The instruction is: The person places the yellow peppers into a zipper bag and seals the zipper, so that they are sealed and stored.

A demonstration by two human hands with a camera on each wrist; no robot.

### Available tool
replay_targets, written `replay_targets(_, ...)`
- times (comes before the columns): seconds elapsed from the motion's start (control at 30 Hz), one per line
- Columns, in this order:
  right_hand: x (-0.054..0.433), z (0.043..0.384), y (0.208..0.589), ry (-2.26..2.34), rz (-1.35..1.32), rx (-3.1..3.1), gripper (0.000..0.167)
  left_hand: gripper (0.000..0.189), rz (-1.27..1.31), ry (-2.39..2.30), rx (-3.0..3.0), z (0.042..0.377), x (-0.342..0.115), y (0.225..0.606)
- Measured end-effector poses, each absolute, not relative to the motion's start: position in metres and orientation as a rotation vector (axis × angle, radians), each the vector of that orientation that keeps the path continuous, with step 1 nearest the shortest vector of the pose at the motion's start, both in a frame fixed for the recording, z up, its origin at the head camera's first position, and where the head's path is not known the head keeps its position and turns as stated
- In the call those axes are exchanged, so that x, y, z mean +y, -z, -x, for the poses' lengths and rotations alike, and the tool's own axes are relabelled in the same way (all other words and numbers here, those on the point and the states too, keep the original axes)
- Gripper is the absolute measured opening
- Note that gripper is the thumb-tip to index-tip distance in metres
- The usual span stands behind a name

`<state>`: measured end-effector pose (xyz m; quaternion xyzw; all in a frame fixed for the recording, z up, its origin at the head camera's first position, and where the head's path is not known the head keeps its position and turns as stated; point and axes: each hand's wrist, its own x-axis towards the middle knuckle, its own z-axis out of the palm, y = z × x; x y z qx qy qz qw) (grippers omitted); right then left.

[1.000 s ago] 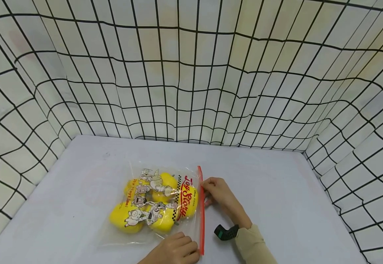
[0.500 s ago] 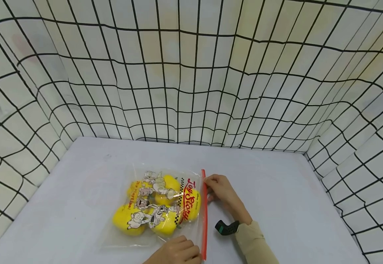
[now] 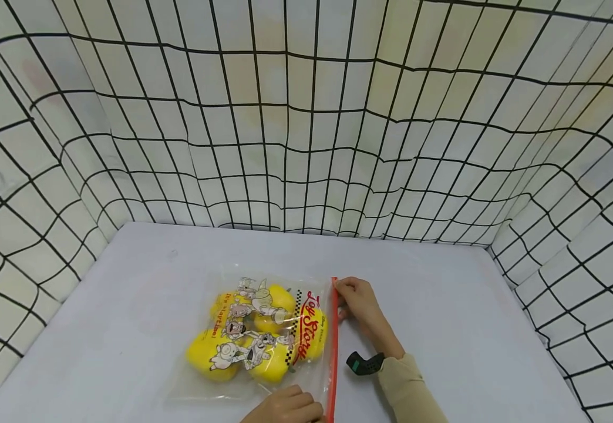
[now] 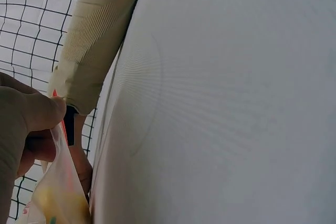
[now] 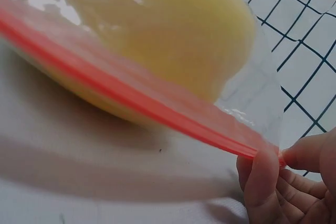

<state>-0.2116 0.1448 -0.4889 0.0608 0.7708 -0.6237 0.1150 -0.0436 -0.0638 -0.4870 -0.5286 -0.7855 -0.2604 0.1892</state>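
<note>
A clear zip bag (image 3: 195,389) printed with cartoon figures and red Toy Story lettering lies on the table, several yellow rounded things (image 3: 212,355) inside. A red zip strip (image 3: 334,341) runs along its right edge. At the strip's far end, my right hand (image 3: 359,301) pinches the corner between thumb and fingers, as the right wrist view shows close up. My left hand (image 3: 287,405) pinches the near end; in the left wrist view its thumb and finger hold the red-edged corner. From the frames I cannot tell whether the zip is sealed.
The white table (image 3: 444,305) is bounded at the back and sides by black netting (image 3: 306,147) over pale walls. A black wrist-worn device (image 3: 364,364) sits at my right wrist beside the beige sleeve (image 3: 409,390).
The bag and both hands have shifted slightly right and nearer. Both hands keep their hold on the strip's ends. The head view has tilted a little.
</note>
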Motion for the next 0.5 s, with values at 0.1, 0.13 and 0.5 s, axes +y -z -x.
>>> replay_targets(0.1,0.146,0.211,0.490,1.835,-0.186,2.274,0.028,0.008,1.504,0.666,-2.212,0.044,-0.064,0.485)
replay_targets(0.13,0.147,0.211,0.490,1.837,-0.182,2.273,0.028,0.009,1.515,0.623,-2.215,0.044,-0.064,0.485)
replay_targets(0.5,0.173,0.201,0.481,1.753,-0.069,2.278,0.028,0.021,1.542,0.364,-2.195,0.057,-0.077,0.457)
